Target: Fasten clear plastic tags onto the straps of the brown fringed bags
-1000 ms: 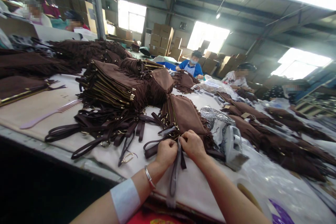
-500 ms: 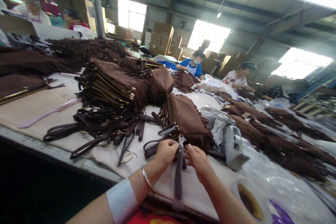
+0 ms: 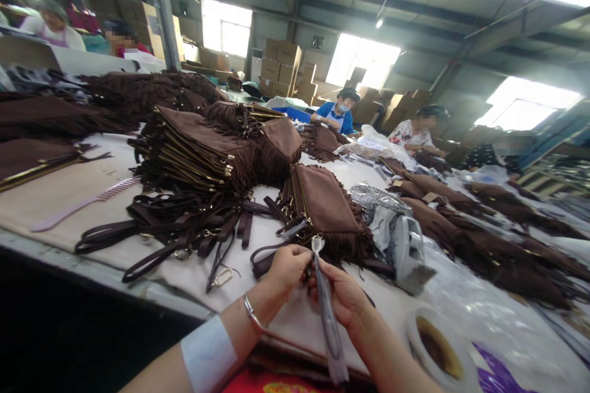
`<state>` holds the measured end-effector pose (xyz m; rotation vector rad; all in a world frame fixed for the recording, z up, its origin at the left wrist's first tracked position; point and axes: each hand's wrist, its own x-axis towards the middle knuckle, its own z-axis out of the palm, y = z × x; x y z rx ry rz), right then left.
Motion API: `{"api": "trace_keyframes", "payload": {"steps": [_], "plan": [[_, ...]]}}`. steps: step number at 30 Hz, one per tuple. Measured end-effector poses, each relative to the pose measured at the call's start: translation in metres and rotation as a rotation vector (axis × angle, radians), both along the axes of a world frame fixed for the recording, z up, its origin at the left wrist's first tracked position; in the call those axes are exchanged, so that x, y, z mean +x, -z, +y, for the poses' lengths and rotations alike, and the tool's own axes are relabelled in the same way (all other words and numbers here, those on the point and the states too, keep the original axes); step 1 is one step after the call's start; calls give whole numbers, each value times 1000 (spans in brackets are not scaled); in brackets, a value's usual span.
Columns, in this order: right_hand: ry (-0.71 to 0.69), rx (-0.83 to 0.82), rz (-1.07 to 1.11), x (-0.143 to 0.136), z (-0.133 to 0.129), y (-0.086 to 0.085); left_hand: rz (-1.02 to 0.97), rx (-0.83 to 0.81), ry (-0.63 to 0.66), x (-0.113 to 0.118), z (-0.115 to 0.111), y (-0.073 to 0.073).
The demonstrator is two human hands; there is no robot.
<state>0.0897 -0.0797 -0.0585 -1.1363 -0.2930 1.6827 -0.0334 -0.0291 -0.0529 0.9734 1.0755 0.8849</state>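
Left hand (image 3: 289, 271): is pinching the left edge of the sleeved strap near its upper end, thumb and forefinger together.
Right hand (image 3: 343, 296): is holding the strap from the other side, thumb lying on the plastic, other fingers curling partly out of sight behind it.
Sleeved strap (image 3: 328, 322): is hanging between the hands, dark inside its clear plastic, slanting downward over the table's front edge; a pale, shiny clasp (image 3: 317, 244) is showing at its top.
Left wrist: is wearing a silver bangle (image 3: 252, 313), with a pale patch (image 3: 209, 350) wrapping the forearm.
Fringed bags: one brown bag (image 3: 328, 201) is leaning at the front of a row just beyond the hands; a tall stack (image 3: 198, 138) is standing to its left.
Loose straps (image 3: 177, 224): are lying tangled on the pale table cover (image 3: 32, 193), left of the hands.
Comb (image 3: 76, 210): is resting farther left, a light purple one.
Tape roll (image 3: 417, 350): is standing beside the right forearm.
Co-worker in blue (image 3: 340, 116): is sitting across the table.
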Motion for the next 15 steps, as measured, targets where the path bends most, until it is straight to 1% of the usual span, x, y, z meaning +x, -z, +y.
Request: {"api": "trace_keyframes", "payload": {"steps": [3, 5, 8, 10, 12, 15], "plan": [[34, 87, -91, 2, 0, 4, 52, 81, -10, 1, -1, -1], [14, 124, -185, 4, 0, 2, 102, 140, 2, 2, -1, -3], [0, 133, -329, 8, 1, -4, 198, 241, 32, 0, 1, -7], [11, 133, -407, 9, 1, -6, 236, 313, 74, -4, 3, -10], [18, 126, -469, 8, 1, -7, 268, 406, 142, -8, 7, -12], [42, 138, -582, 6, 2, -8, 357, 594, 237, -13, 12, -15]]}}
